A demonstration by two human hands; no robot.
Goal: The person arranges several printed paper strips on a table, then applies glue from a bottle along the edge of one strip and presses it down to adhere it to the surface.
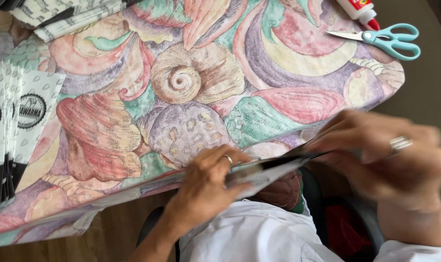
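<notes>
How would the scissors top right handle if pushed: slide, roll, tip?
The scissors lie flat on the tablecloth, so they would likely slide, not roll or tip. Plastic handles suggest light weight. Blades are slightly open, so they may pivot when nudged.

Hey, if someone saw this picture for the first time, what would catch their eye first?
Probably the tablecloth, a big pastel pattern of seashells that fills most of the view. Next, the two hands at the table's near edge: the left hand and the blurred right hand, both wearing rings, pinch a flat printed sheet between them. Teal-handled scissors lie at the far right corner beside a glue bottle.
</notes>
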